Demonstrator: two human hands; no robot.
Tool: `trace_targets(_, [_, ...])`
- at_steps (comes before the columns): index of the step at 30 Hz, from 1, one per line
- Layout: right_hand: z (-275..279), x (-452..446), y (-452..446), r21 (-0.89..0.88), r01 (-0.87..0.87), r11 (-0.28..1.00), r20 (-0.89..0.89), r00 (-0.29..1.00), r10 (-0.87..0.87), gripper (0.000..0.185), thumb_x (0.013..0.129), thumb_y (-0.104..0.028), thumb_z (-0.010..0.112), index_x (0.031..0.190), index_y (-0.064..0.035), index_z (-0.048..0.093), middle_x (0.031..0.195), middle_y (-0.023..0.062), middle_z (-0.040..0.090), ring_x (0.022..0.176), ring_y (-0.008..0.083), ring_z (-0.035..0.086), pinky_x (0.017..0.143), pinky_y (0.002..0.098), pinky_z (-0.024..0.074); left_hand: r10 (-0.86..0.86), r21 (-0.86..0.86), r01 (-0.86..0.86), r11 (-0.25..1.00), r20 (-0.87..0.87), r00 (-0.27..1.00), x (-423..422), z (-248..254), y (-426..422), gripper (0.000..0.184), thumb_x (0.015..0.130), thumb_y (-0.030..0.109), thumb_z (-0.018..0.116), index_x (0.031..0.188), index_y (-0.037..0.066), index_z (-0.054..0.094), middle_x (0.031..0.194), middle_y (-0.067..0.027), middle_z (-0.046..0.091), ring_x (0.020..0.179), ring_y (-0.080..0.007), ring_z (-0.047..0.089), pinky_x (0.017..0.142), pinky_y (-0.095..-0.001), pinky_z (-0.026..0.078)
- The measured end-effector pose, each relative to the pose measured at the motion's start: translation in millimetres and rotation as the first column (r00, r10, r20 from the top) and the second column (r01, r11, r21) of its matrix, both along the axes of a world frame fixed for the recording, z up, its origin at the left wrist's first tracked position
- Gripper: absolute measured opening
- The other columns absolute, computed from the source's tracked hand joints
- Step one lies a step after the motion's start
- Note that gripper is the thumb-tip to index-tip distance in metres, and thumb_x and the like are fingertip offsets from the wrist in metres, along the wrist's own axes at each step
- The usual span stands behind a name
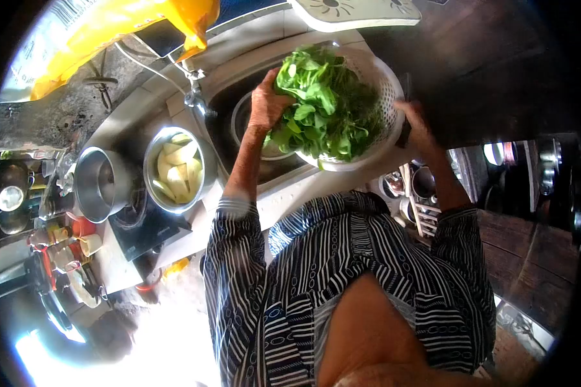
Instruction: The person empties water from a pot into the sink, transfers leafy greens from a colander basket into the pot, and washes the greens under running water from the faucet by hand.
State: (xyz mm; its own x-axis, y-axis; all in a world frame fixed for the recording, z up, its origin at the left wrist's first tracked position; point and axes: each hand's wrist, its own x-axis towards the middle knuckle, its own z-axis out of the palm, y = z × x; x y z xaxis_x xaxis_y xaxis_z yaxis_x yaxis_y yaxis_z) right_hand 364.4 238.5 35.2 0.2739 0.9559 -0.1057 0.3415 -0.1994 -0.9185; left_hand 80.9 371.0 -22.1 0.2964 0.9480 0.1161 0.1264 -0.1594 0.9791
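A white plastic colander (388,97) heaped with leafy greens (319,106) is tilted over the right part of the sink (223,106). My left hand (268,103) is closed on the greens at the heap's left side, its fingertips hidden among the leaves. On the other side, my right hand (416,122) grips the colander's rim, its fingers partly out of sight. Below the greens, a round basin rim (239,122) shows inside the sink.
A metal bowl of pale cut vegetable pieces (177,169) stands left of the sink, beside a metal pot (100,184) near a black stove (145,232). A tap (197,100) rises at the sink's back left corner. A yellow bag (129,26) hangs upper left.
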Motion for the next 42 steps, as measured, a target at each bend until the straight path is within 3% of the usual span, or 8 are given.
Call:
trace_targets(3, [-4.8,6.3,21.0,0.086,0.003,0.996,0.136,0.991,-0.014,0.036,0.065,-0.025,0.062,0.088,0.0015,0.059,0.078,0.0114,0.057,0.071,0.0222,0.055,0.065,0.0347,0.0408,0.101,0.03,-0.098,0.995,-0.126,0.987,-16.6,-6.4,1.6,0.056,0.055,0.005,0.069,0.109,0.009,0.051,0.09,-0.0103,0.061,0.08,-0.017,0.059,0.073,-0.0281,0.046])
trace_targets(5, [-34.7,28.5,48.2,-0.229,0.026,0.973,-0.277,0.957,-0.09,0.035,0.065,-0.025,0.062,0.086,0.0019,0.06,0.077,0.0106,0.058,0.069,0.0204,0.055,0.063,0.0342,0.0416,0.172,0.078,-0.163,0.984,-0.126,0.977,-25.5,-12.7,-2.6,0.054,0.057,0.009,0.069,0.108,0.009,0.052,0.09,-0.0106,0.062,0.082,-0.0183,0.059,0.074,-0.0289,0.045])
trace_targets(12, [-50.3,28.9,75.7,-0.134,-0.033,0.99,-0.31,0.951,-0.01,0.034,0.063,-0.024,0.063,0.081,0.0042,0.06,0.074,0.0103,0.059,0.068,0.0191,0.056,0.064,0.0331,0.0428,0.322,-0.01,-0.324,0.946,-0.081,0.943,-55.9,-56.6,-7.4,0.055,0.055,0.004,0.064,0.108,0.009,0.052,0.09,-0.0116,0.061,0.082,-0.0202,0.059,0.074,-0.0295,0.045])
trace_targets(19, [-47.0,17.0,104.1,-0.117,0.01,0.993,0.044,0.999,-0.005,0.05,0.056,-0.026,0.064,0.095,0.0046,0.054,0.083,0.0168,0.059,0.076,0.0239,0.057,0.068,0.0329,0.0432,0.476,0.101,-0.487,0.868,-0.449,0.756,-54.0,-95.6,-23.2,0.053,0.064,0.014,0.06,0.115,0.014,0.044,0.101,-0.0151,0.055,0.094,-0.0308,0.052,0.079,-0.037,0.041])
trace_targets(27, [-25.8,-17.1,112.1,0.004,-0.006,1.0,0.342,0.94,0.005,0.068,0.058,-0.02,0.062,0.118,-0.0002,0.037,0.1,0.0194,0.055,0.093,0.0281,0.053,0.08,0.0337,0.0406,0.266,-0.075,-0.463,0.883,-0.732,0.627,-54.2,-173.4,-26.3,0.073,0.063,0.005,0.06,0.127,0.013,0.024,0.119,-0.0258,0.033,0.108,-0.0412,0.034,0.087,-0.0442,0.034])
trace_targets(33, [-27.3,-20.0,106.7,0.019,0.041,0.999,0.35,0.936,-0.045,0.071,0.058,-0.021,0.063,0.12,-0.0024,0.035,0.103,0.0203,0.054,0.093,0.0293,0.053,0.08,0.0341,0.0407,0.078,-0.084,-0.246,0.966,-0.809,0.582,-71.2,-216.0,-6.0,0.066,0.072,0.026,0.054,0.126,0.002,0.027,0.124,-0.0253,0.033,0.108,-0.0426,0.037,0.092,-0.0485,0.028])
trace_targets(38, [-19.7,-18.1,102.3,0.002,0.06,0.998,0.28,0.958,-0.058,0.078,0.056,-0.026,0.063,0.123,-0.0006,0.03,0.103,0.0222,0.053,0.093,0.0319,0.054,0.083,0.0337,0.04,-0.118,-0.156,-0.044,0.987,-0.879,0.462,-72.7,-150.9,-10.7,0.031,0.071,0.013,0.043,0.093,-0.005,0.054,0.093,-0.0274,0.054,0.09,-0.041,0.052,0.077,-0.0468,0.042])
trace_targets(42, [-6.0,-29.8,99.6,0.036,0.005,0.999,0.326,0.945,-0.017,0.074,0.057,-0.025,0.062,0.121,-0.0006,0.033,0.106,0.0215,0.051,0.097,0.0318,0.051,0.085,0.0348,0.0388,-0.126,-0.173,-0.102,0.98,-0.925,0.36,-61.0,-54.9,-1.1,0.021,0.073,0.016,0.047,0.086,0.003,0.057,0.098,-0.0163,0.057,0.094,-0.0319,0.052,0.082,-0.0378,0.04])
